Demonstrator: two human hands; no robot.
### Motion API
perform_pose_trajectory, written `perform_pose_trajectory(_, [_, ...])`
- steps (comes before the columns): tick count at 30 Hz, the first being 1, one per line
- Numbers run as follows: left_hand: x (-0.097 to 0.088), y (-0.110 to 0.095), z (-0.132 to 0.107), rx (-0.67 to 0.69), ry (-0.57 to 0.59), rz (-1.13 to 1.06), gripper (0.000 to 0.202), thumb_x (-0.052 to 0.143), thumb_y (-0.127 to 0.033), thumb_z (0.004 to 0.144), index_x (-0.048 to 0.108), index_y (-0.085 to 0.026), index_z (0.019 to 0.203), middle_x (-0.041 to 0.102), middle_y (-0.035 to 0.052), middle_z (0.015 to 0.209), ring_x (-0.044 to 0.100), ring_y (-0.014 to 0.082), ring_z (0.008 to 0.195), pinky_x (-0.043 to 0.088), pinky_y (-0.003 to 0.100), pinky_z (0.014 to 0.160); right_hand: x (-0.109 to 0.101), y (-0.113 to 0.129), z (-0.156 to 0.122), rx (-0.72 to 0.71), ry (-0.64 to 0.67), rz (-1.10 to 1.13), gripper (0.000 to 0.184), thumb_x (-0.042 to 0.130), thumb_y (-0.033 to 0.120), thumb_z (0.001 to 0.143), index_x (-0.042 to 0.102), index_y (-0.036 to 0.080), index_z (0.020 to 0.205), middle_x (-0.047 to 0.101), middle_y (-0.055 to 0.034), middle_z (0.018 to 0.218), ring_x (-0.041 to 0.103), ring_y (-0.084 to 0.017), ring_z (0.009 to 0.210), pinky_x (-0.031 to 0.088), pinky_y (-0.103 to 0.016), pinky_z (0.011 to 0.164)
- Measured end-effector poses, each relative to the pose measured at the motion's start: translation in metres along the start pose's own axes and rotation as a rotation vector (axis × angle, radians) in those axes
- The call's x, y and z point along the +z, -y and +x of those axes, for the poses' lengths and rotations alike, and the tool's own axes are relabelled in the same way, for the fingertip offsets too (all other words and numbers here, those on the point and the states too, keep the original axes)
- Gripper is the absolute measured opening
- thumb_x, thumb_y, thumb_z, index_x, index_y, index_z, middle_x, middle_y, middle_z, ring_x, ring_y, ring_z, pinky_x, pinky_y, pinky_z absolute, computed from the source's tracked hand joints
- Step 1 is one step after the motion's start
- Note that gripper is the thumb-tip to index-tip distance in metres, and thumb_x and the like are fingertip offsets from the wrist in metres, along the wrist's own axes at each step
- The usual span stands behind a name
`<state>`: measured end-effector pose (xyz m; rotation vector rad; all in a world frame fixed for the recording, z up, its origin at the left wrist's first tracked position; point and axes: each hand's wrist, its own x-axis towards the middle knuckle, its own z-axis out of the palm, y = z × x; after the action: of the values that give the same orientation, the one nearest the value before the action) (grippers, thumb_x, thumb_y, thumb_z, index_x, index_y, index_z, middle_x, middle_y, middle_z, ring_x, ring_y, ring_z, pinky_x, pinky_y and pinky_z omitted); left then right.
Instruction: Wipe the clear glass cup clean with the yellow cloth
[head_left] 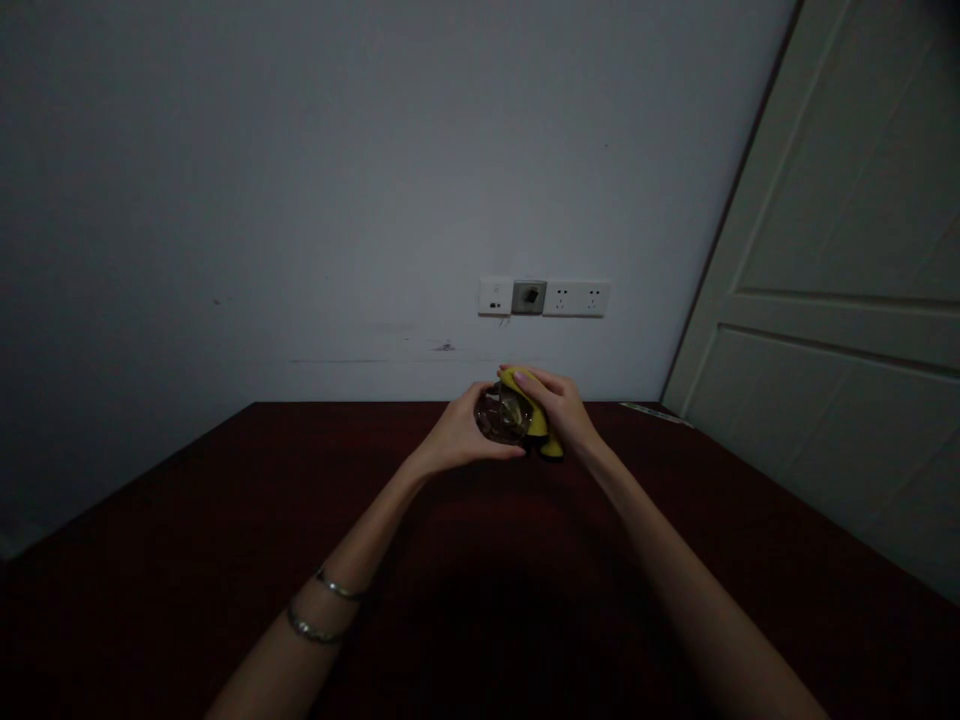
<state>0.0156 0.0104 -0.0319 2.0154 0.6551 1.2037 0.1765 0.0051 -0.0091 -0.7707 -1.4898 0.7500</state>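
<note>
My left hand [459, 433] is closed around a clear round glass [495, 418], its fingers behind and its thumb below. Part of the glass's rim is covered by a yellow cloth [536, 422] with a dark edge. My right hand [561, 405] grips that cloth and presses it against the glass's right side. A loose end of the cloth hangs down beneath the right hand. Both hands are close together above the dark red table [337, 480]. The dim light hides the glass's finer details.
Behind the table stands a pale wall [337, 200] with a row of sockets [575, 299] and a grey switch plate [529, 297]. A panelled white door [847, 300] rises at the right. A thin flat strip [656, 413] lies near the table's back right corner.
</note>
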Motion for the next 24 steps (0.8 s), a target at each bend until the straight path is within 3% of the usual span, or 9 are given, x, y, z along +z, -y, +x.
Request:
perform_pose_trajectory(4, [-0.002, 0.003, 0.002, -0.073, -0.001, -0.092, 0.073, 0.083, -0.025, 0.050, 0.048, -0.015, 0.113, 0.061, 0.0114, 0.108, 0.060, 0.0244, 0.099, 0.048, 0.043, 0.088, -0.009, 0.004, -0.002, -0.084, 0.164, -0.058, 0.040, 0.064, 0.041, 0.073, 0.066, 0.025, 0.109, 0.065, -0.0035, 0.117, 0.057, -0.024, 0.111, 0.043, -0.040, 0.097])
perform_pose_trajectory(8, [-0.004, 0.000, 0.004, -0.225, 0.054, -0.235, 0.066, 0.081, -0.032, 0.054, 0.048, -0.014, 0.109, 0.061, 0.0085, 0.094, 0.061, 0.0160, 0.071, 0.053, 0.030, 0.058, -0.024, 0.005, -0.002, -0.070, 0.363, 0.027, 0.062, 0.064, 0.031, 0.068, 0.051, 0.027, 0.129, 0.054, -0.0023, 0.133, 0.051, -0.026, 0.120, 0.041, -0.039, 0.100])
perform_pose_trajectory(11, [-0.005, -0.003, 0.005, -0.279, 0.085, -0.297, 0.060, 0.078, -0.041, 0.057, 0.050, -0.014, 0.103, 0.060, 0.0035, 0.080, 0.056, 0.0093, 0.051, 0.049, 0.024, 0.045, -0.029, 0.007, -0.004, -0.120, 0.437, -0.094, 0.077, 0.067, 0.027, 0.065, 0.039, 0.026, 0.137, 0.045, -0.0033, 0.140, 0.044, -0.026, 0.126, 0.036, -0.038, 0.105])
perform_pose_trajectory(16, [-0.004, -0.003, 0.005, -0.303, 0.117, -0.316, 0.055, 0.072, -0.050, 0.062, 0.052, -0.013, 0.098, 0.059, 0.0005, 0.070, 0.055, 0.0083, 0.044, 0.050, 0.023, 0.043, -0.020, 0.010, -0.011, -0.182, 0.389, -0.326, 0.096, 0.075, 0.029, 0.061, 0.025, 0.027, 0.142, 0.041, -0.0081, 0.140, 0.043, -0.027, 0.126, 0.033, -0.043, 0.107])
perform_pose_trajectory(24, [-0.001, -0.008, 0.008, -0.405, 0.073, -0.306, 0.053, 0.067, -0.058, 0.065, 0.054, -0.012, 0.089, 0.056, -0.0001, 0.058, 0.054, 0.0093, 0.042, 0.051, 0.023, 0.042, -0.012, 0.002, -0.010, -0.358, 0.266, -0.425, 0.089, 0.077, 0.032, 0.062, 0.031, 0.032, 0.138, 0.042, -0.0066, 0.137, 0.045, -0.025, 0.124, 0.035, -0.045, 0.106])
